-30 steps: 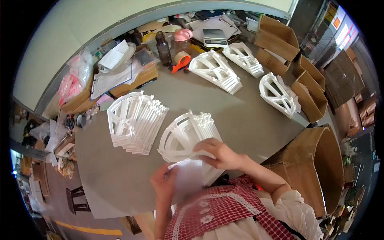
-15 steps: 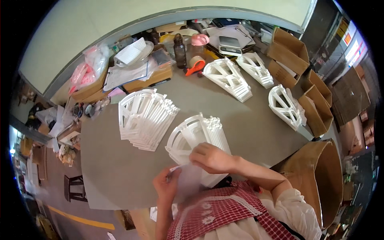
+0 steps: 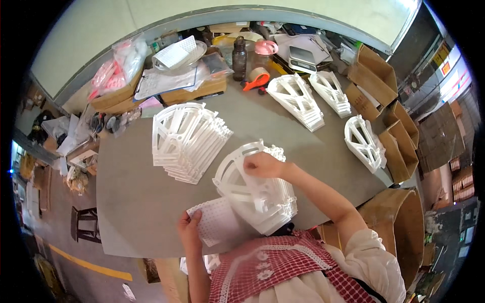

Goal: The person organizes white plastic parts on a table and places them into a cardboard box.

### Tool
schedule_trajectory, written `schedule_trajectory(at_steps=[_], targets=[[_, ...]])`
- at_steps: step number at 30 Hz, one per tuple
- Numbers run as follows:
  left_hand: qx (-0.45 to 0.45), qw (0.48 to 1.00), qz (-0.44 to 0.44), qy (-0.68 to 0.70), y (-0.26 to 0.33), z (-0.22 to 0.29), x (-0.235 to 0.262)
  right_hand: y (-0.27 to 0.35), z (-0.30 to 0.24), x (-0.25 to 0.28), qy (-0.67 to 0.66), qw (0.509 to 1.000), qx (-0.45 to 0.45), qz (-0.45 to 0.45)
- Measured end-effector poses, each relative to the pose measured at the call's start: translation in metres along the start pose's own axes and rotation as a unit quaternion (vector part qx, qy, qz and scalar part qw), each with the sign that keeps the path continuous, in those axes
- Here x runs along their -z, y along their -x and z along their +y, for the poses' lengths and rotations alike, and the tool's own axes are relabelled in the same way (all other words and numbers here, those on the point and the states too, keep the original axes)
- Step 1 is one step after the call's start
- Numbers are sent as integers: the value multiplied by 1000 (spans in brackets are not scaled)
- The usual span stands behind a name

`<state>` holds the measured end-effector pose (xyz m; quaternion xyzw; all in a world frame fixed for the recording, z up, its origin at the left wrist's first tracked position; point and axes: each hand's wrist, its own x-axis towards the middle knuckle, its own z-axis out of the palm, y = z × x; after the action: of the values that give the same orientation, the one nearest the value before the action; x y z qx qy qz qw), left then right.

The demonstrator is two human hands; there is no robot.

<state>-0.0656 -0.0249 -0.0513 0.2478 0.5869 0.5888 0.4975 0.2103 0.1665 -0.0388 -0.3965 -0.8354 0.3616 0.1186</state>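
My left hand (image 3: 189, 230) pinches the edge of a white sheet (image 3: 216, 218) covered in a grid of small dots, held low over the table's near edge. My right hand (image 3: 264, 165) is closed, its fingertips against the upper part of the nearest stack of white fan-shaped plastic frames (image 3: 237, 186). Whatever lies between those fingertips is too small to make out. To the left of this stack, a second fanned stack of the same frames (image 3: 177, 136) rests on the grey table (image 3: 136, 202).
More white frames (image 3: 298, 101) lie at the far right, beside small cardboard boxes (image 3: 399, 154). A large open carton (image 3: 391, 222) stands by my right arm. Along the back are a dark bottle (image 3: 239, 58), an orange tape dispenser (image 3: 256, 79), a scale (image 3: 301, 58) and a clipboard (image 3: 164, 83).
My right hand has moved up and away from the sheet onto the near frames. My left hand has shifted slightly left and down, and the sheet now faces up with its dots showing.
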Motion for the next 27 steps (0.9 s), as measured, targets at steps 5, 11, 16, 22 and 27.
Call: schedule_trajectory(at_steps=[5, 11, 16, 22, 27], targets=[[-1, 1000, -2, 19, -5, -3, 6, -8, -20, -6, 157, 979, -113, 58], [-1, 1000, -26, 7, -15, 0, -6, -5, -29, -12, 201, 967, -151, 33], [-4, 997, 2, 78, -11, 7, -5, 34, -32, 26, 100, 959, -206, 168], [8, 996, 44, 84, -4, 21, 21, 142, 40, 69, -296, 848, -304, 317], [16, 996, 43, 80, -11, 6, 30, 176, 86, 53, -354, 824, -303, 323]])
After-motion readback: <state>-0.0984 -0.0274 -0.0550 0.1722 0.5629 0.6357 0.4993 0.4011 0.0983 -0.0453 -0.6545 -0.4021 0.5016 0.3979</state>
